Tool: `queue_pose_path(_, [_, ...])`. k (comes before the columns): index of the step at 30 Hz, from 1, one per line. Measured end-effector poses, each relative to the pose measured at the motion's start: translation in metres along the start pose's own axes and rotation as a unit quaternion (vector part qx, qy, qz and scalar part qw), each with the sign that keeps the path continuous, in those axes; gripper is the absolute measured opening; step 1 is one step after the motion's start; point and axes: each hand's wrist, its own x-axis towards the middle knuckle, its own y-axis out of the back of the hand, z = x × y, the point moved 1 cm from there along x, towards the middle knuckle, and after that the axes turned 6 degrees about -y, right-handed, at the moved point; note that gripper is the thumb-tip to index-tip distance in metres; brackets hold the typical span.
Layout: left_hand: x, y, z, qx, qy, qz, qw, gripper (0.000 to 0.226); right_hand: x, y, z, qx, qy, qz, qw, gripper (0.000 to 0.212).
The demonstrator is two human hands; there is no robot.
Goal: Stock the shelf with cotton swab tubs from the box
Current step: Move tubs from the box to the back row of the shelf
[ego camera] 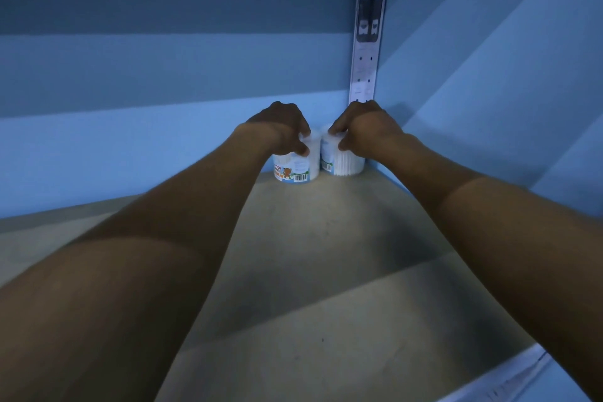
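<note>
Each hand grips a tub from above: left hand [283, 127] on the left tub [297, 165], right hand [362, 129] on the right tub [342, 161], upright, side by side in the shelf's [310, 254] back right corner.

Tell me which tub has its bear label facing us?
The left tub, held by the left hand. The right tub, under the right hand, shows mostly swabs.

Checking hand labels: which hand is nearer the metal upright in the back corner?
Right. The right hand grips a tub just below the upright; the left hand is further left, on the other tub.
</note>
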Motion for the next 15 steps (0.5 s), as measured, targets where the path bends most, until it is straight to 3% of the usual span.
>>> queue_pose_path(6, [0.000, -0.003, -0.001, -0.007, 0.001, 0.000, 1.000, 0.050, 0.001, -0.004, 0.003, 0.009, -0.006, 0.005, 1.000, 0.038])
queue_pose_path(9, [-0.005, -0.002, -0.004, -0.022, 0.008, -0.008, 1.000, 0.053, -0.001, -0.001, -0.001, 0.002, 0.003, -0.031, 1.000, 0.041])
queue_pose_path(15, [-0.021, 0.001, -0.004, 0.026, 0.011, -0.094, 0.995, 0.086, -0.012, 0.010, 0.001, 0.019, 0.024, -0.070, 0.997, 0.062])
